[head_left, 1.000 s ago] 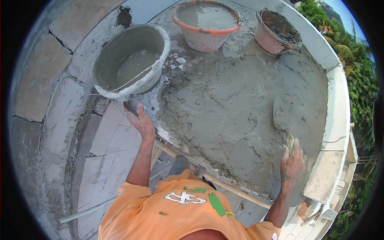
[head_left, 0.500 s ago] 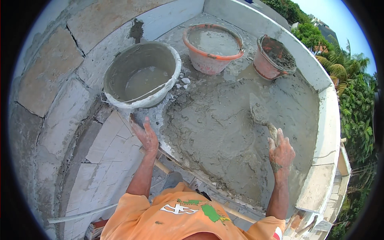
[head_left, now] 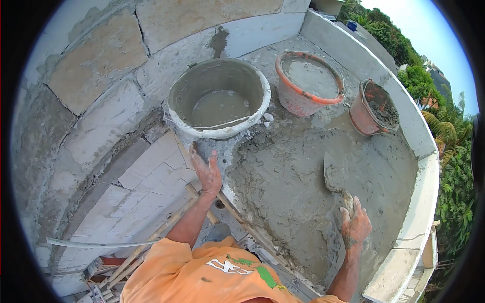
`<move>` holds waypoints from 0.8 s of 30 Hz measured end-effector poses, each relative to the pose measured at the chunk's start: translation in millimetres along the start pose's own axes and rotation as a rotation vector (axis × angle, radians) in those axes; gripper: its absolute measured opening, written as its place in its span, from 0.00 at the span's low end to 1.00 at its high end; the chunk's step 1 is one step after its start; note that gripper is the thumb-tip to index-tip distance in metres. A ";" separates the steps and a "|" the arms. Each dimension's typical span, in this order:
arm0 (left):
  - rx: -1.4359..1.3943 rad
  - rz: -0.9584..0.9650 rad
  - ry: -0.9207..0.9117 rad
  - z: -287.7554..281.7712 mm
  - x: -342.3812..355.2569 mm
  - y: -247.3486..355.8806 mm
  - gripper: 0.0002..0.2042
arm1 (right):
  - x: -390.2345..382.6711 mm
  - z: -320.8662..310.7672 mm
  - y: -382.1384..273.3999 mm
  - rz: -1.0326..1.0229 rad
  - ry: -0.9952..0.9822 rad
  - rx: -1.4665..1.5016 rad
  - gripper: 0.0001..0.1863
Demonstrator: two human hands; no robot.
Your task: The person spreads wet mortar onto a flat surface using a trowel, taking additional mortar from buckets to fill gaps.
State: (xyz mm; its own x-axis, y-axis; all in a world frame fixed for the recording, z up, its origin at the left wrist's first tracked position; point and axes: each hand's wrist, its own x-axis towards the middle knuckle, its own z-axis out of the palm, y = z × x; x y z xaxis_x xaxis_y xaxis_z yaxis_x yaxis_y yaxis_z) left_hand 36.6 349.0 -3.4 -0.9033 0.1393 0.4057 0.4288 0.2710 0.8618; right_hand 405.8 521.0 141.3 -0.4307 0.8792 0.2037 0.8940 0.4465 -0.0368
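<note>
One mortar-caked, flat-bladed trowel [head_left: 333, 175]: set over the wet grey mortar bed [head_left: 283, 177]. Compared with a second ago, it is shifted leftward, away from the pale block parapet [head_left: 415, 217] at right; by judgement, the mortar is being worked in strokes across its surface. How firmly the blade is pressed cannot be told.

Right hand [head_left: 356, 224]: closed on the trowel's handle, which is held between thumb and fingers. Left hand [head_left: 208, 174]: empty, fingers spread, held just before the large round grey tub with whitened rim [head_left: 222, 133]; contact with the slab edge cannot be told.

Surroundings: one round orange-rimmed bucket [head_left: 298, 103], filled with grey slurry; one smaller reddish bucket [head_left: 360, 118], holding dark mortar; small white rubble lumps [head_left: 268, 117] beside the tub. By both buckets the far side is obstructed; by the parapet the right is bounded.
</note>
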 end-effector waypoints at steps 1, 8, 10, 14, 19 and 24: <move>0.002 -0.001 0.009 -0.7 0.2 -2.7 0.36 | -5.1 -0.9 5.4 0.025 -0.001 -0.022 0.30; 0.017 -0.003 0.017 2.4 0.6 0.7 0.34 | -21.3 1.1 26.1 0.052 -0.107 -0.086 0.30; 0.049 0.035 0.009 5.4 0.2 -0.1 0.33 | -19.0 -2.0 30.3 0.029 -0.103 -0.086 0.30; 0.063 0.015 0.012 5.6 2.2 -3.5 0.32 | -9.2 -4.6 33.0 -0.059 -0.161 -0.106 0.29; 0.136 0.004 0.004 3.4 3.7 -8.8 0.32 | -3.9 -7.3 30.1 -0.091 -0.200 -0.128 0.30; 0.116 0.039 -0.027 8.5 3.6 -7.3 0.31 | -7.2 -5.4 33.0 -0.091 -0.193 -0.128 0.30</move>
State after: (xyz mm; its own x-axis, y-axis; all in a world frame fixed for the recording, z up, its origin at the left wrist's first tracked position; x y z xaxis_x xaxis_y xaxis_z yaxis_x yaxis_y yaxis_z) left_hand 30.3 355.6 -10.8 -0.8860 0.1769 0.4285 0.4633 0.3734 0.8037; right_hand 439.1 528.5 143.9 -0.5150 0.8571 0.0091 0.8533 0.5117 0.0997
